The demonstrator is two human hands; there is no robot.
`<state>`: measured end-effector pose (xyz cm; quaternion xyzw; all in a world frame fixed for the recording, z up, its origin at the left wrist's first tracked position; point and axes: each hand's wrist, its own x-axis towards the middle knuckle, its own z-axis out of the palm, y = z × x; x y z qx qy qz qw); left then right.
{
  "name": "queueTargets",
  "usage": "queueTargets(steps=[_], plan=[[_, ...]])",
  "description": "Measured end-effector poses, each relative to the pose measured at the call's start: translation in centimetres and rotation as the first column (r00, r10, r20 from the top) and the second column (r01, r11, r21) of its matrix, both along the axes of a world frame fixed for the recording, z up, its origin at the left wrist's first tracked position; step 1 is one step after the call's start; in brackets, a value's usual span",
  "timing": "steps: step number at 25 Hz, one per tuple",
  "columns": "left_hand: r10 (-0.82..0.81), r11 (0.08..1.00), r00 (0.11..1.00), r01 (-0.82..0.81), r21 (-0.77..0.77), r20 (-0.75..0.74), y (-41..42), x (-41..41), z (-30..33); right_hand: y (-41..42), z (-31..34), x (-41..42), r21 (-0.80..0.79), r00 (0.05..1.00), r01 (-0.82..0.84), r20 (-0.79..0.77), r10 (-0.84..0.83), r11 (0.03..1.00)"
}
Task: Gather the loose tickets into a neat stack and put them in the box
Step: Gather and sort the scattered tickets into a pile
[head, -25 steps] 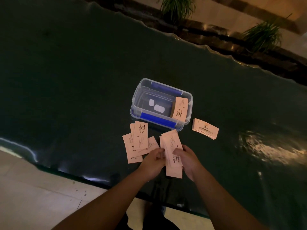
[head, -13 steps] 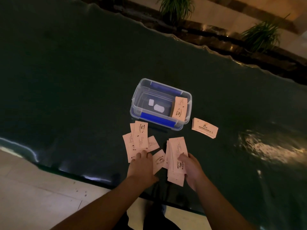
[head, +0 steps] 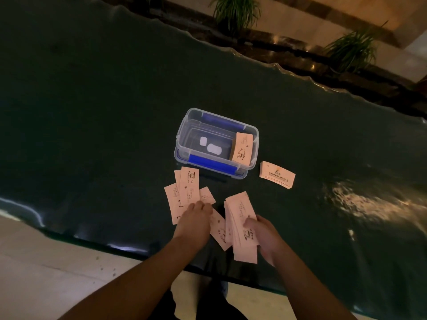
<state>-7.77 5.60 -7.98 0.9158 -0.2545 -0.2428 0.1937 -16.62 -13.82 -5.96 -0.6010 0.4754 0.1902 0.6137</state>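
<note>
Several loose pale pink tickets [head: 186, 192] lie fanned on the dark table just in front of the box. My left hand [head: 196, 218] rests palm down on their near ends, fingers curled onto them. One single ticket [head: 219, 229] lies between my hands. My right hand [head: 261, 232] grips a thick bundle of tickets [head: 242, 225] by its right edge, thumb on top. The clear plastic box [head: 184, 137] with blue clips stands open behind them. A stack of tickets [head: 241, 150] leans inside its right end.
Another neat stack of tickets [head: 277, 174] lies on the table right of the box. The near table edge [head: 129, 247] runs just under my wrists, with pale floor below. Potted plants [head: 235, 12] stand beyond the table's far edge.
My left hand let go of the bundle and moved left onto the fanned loose tickets. The right hand kept the bundle and lowered it slightly to the right. One ticket now lies between the hands.
</note>
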Motion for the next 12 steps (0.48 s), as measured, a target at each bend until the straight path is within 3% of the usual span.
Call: queueTargets(steps=[2,4,8,12], plan=[[0.184,0.981,0.974,-0.19,-0.042,-0.129,0.2,-1.1,-0.2,1.1,-0.3,0.3,-0.012,0.998,-0.058,-0.015,0.058,0.998],[0.265,0.95,0.936,-0.294,-0.102,-0.232,0.0,-2.0,-0.4,2.4,-0.5,0.6,-0.046,0.994,-0.114,-0.011,0.113,0.992],[0.325,0.86,0.853,-0.446,-0.248,-0.408,-0.4,-2.6,0.1,4.1,-0.7,1.7,-0.17,0.972,-0.235,-0.014,0.236,0.957],[0.309,0.848,0.839,-0.456,-0.269,-0.449,0.9,-1.9,0.2,4.0,-0.5,2.4,-0.135,0.97,-0.244,-0.05,0.239,0.96]])
